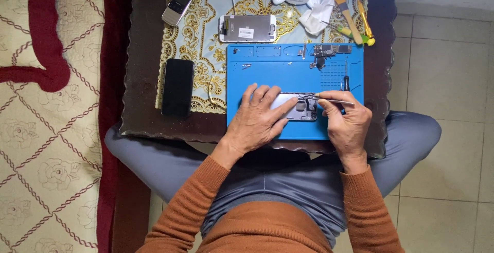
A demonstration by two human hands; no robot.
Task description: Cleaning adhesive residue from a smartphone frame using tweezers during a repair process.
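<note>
Both arms reach forward from the body in orange sleeves that stop at the wrists. The left hand (pixel 257 121) lies flat with its palm down. Its fingers (pixel 267 96) spread out and point up and to the right. The right hand (pixel 347 121) sits just beside it, a little apart. It is curled up tight, and its thumb and fingers (pixel 325 103) pinch together at the tips, pointing toward the left hand.
</note>
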